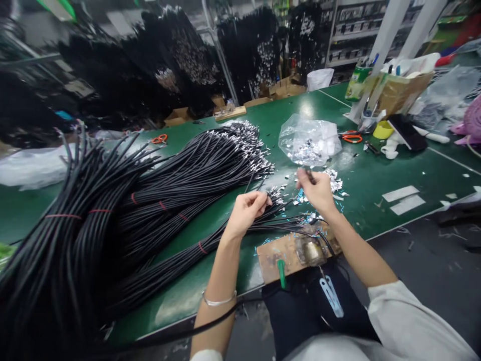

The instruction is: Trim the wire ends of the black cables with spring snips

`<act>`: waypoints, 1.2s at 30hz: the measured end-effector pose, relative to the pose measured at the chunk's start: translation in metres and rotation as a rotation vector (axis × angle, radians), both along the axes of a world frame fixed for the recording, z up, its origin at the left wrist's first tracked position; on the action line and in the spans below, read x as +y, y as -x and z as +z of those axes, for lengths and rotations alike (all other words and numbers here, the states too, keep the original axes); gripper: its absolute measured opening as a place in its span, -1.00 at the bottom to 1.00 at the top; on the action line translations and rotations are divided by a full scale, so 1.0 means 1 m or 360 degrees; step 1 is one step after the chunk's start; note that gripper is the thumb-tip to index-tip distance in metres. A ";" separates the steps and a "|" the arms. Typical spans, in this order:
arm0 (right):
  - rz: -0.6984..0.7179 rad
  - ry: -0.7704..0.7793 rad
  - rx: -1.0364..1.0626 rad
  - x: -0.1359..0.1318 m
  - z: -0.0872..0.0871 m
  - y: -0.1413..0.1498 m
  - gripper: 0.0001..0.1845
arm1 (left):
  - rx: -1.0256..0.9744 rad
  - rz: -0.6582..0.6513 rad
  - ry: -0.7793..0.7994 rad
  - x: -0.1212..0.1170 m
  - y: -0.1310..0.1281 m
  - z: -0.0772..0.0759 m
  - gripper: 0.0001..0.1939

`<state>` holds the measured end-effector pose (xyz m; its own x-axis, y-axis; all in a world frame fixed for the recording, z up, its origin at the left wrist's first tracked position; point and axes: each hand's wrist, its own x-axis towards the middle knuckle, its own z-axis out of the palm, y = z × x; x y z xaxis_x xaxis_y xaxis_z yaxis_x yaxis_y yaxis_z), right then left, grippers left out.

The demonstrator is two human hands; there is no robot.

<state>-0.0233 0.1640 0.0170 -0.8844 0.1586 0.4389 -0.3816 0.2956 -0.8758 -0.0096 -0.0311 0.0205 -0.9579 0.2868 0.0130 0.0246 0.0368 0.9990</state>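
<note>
My left hand [248, 209] is closed in a pinch on a black cable, with a dark bit of it showing at the fingertips. To the right, my right hand [316, 189] is raised with its fingers drawn together. It is smeared by motion, and what it holds, if anything, cannot be made out. Below both hands lies a thin bundle of black cables [180, 260], tied with a red band. Large bundles of black cables [188, 170] with bare silvery ends fill the left side. White and silvery scraps [332, 183] lie just beyond my right hand.
A wooden block [276, 258] with a metal fixture [311, 250] sits at the table's front edge. Blue hair clips [331, 296] hang near it. Further off are a plastic bag [310, 140] of scraps, orange-handled scissors [351, 136], a phone [407, 132] and a green can [357, 82].
</note>
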 end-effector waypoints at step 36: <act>0.0347 -0.0344 0.0271 -0.015 -0.002 -0.011 -0.90 | 0.0439 0.0276 0.0356 0.005 -0.006 -0.003 -0.83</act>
